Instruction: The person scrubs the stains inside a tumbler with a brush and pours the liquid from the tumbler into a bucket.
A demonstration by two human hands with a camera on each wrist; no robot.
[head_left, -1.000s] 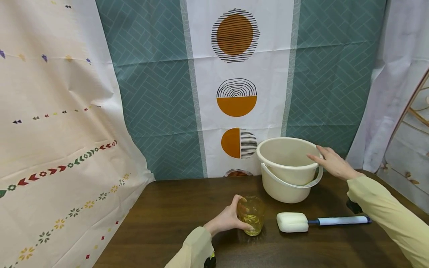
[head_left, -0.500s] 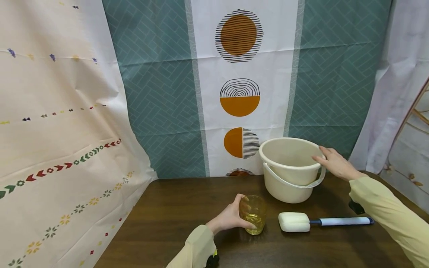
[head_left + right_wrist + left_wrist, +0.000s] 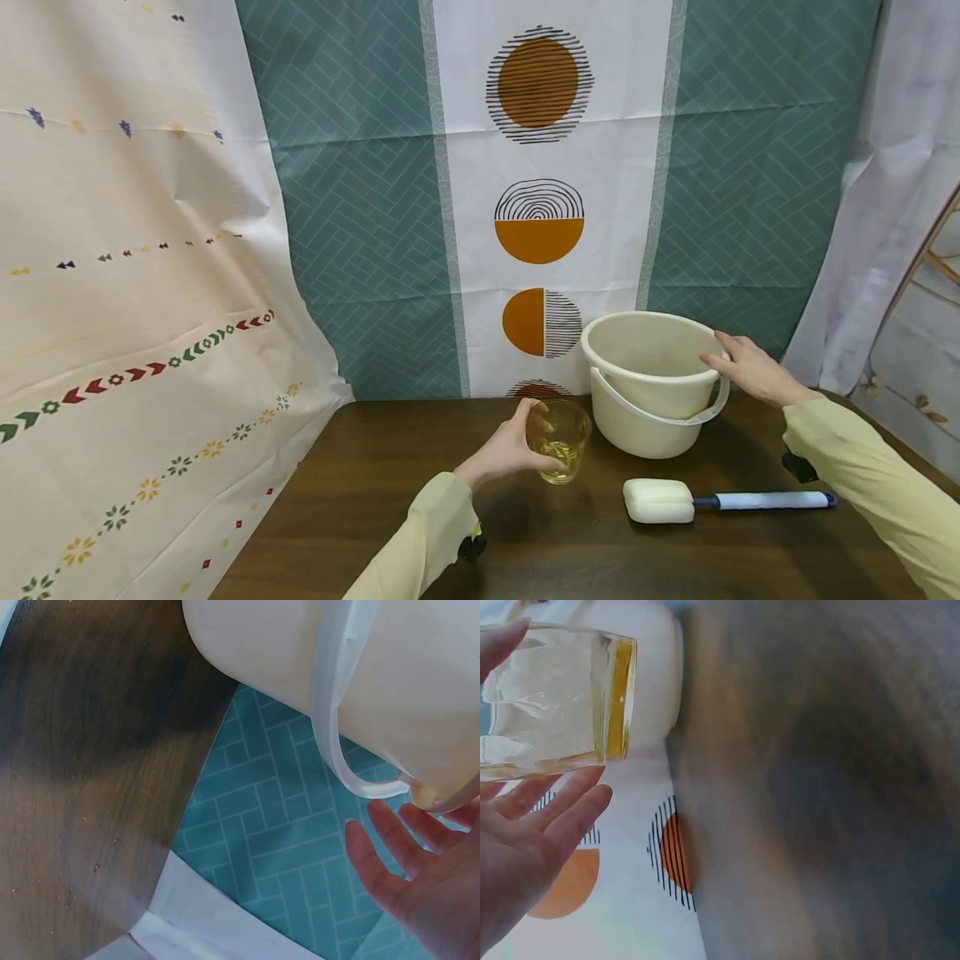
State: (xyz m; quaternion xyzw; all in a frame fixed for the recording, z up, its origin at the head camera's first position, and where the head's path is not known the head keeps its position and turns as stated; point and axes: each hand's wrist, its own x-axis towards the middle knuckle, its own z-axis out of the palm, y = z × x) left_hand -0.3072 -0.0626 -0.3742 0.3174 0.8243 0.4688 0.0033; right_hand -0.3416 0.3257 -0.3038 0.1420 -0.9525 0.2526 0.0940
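Observation:
My left hand (image 3: 506,450) grips an amber-tinted drinking glass (image 3: 566,433), thumb on the near side and fingers round the far side. The left wrist view shows the glass (image 3: 562,697) with its thick yellow base apart from the tabletop. At the back right stands a cream plastic bucket (image 3: 648,433) with a white carrying handle (image 3: 637,408). My right hand (image 3: 753,367) holds the bucket's right rim, the thumb over the inside edge. In the right wrist view the fingers (image 3: 382,859) lie outside, close by the handle's hinge.
A sponge brush with a white head (image 3: 658,501) and pale blue handle (image 3: 772,500) lies in front of the bucket on the dark wooden table (image 3: 390,500). Patterned cloths hang behind (image 3: 360,208) and on the left (image 3: 150,292). A pale curtain (image 3: 862,275) hangs at right.
The left hand has raised the glass off the table and moved it up and back, closer to the bucket. The right hand stays on the bucket rim. The head view has shifted slightly.

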